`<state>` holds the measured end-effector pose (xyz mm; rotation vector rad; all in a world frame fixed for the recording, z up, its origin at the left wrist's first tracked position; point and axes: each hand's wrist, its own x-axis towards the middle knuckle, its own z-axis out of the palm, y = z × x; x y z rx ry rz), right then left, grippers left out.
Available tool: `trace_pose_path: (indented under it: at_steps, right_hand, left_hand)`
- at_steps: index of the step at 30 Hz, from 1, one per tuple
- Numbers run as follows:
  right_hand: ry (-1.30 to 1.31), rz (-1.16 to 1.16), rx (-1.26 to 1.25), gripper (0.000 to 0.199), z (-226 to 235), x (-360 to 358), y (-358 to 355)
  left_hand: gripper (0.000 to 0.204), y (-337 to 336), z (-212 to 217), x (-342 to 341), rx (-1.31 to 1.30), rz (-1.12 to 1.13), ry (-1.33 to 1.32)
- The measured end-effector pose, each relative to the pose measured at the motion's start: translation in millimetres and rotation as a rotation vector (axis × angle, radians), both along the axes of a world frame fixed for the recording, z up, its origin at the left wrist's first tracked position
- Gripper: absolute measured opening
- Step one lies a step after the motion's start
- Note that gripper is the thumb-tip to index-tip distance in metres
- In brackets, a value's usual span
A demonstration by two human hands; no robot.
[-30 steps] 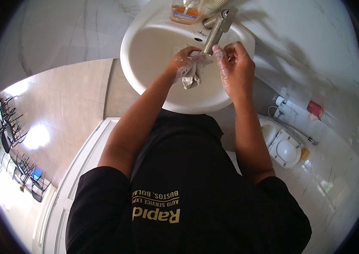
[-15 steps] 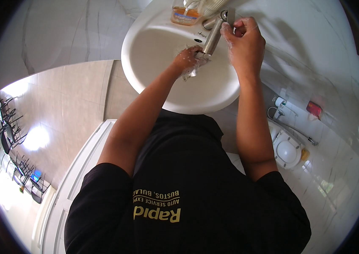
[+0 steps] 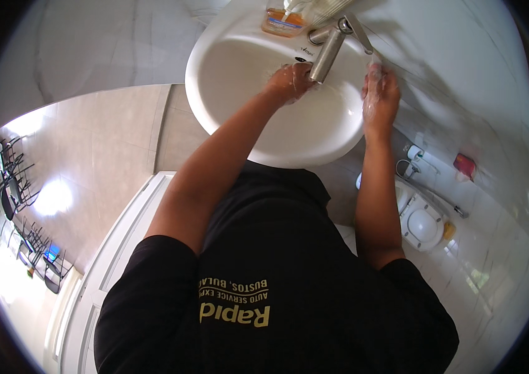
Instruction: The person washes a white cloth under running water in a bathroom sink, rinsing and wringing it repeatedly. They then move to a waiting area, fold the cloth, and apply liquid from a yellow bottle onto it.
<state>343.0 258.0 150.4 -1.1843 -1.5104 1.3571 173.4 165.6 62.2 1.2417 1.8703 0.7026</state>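
A brushed-metal faucet (image 3: 328,57) leans over the white sink (image 3: 214,134), its lever (image 3: 359,34) swung out to the right. Wet and flecked with suds, my left hand (image 3: 291,82) is in the basin at the spout's tip. Its fingers bend under the spout and are partly hidden, so I cannot make out whether they close on anything. My right hand (image 3: 380,96), soapy as well, hovers by the sink's right rim just below the lever's end. Its fingers are stretched out, with nothing held in them.
Behind the basin's left rim stands a pump bottle of orange liquid soap (image 3: 283,23). A marbled wall runs along the right. Down to the right are a toilet (image 3: 423,224) and a hose sprayer (image 3: 458,210). A white panelled door (image 3: 108,268) stands at the left.
My right hand has come off the lever and dropped toward me, its fingers straightening. The lever has swung to the right. My left hand has moved right, closer under the spout.
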Motion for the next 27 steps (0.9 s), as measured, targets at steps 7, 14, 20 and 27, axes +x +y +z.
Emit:
trace_pose_path:
  at_steps: [7,14,20,27]
  right_hand:
    - [0.141,-0.107,-1.003,0.043,-94.3,3.6,-77.0]
    - [0.587,0.133,-1.143,0.041,-120.0,-47.2,-70.1]
    - [0.443,0.149,-1.101,0.03,-120.4,-59.1,-56.2]
    - [-0.412,0.216,-0.221,0.059,-114.1,-102.9,-52.2]
  left_hand:
    - [0.043,9.7,12.3,15.8,0.007,0.137,-0.326]
    - [0.04,5.8,21.4,11.6,0.107,0.305,-0.244]
    - [0.04,-23.0,21.1,-25.5,0.132,0.373,-0.406]
    - [0.03,-30.5,-42.8,-25.8,0.042,0.825,-0.665]
